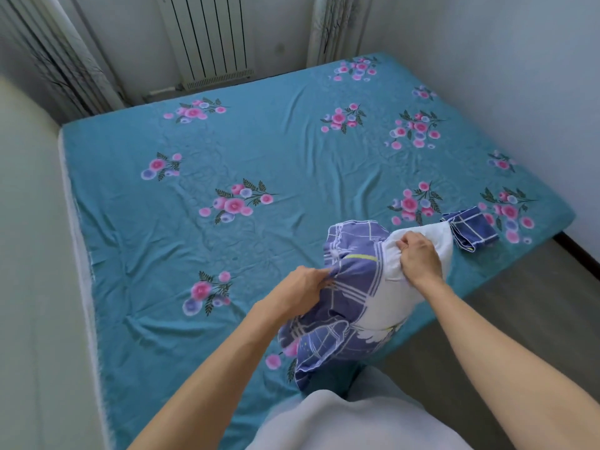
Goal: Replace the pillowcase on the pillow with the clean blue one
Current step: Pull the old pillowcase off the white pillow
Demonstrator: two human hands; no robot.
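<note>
A white pillow point(386, 300) lies at the bed's near right edge, half inside a purple-blue checked pillowcase point(350, 287). My left hand point(305, 287) grips the bunched pillowcase fabric at its left side. My right hand point(418, 254) pinches the bare white end of the pillow that sticks out. A second, folded dark-blue checked pillowcase point(470, 230) rests on the bed just beyond the pillow, to the right.
The bed carries a teal sheet with pink flowers point(227, 196). A pale headboard point(29, 254) runs along the left. A radiator point(207, 37) and curtains stand at the far wall. Grey floor point(519, 303) shows on the right.
</note>
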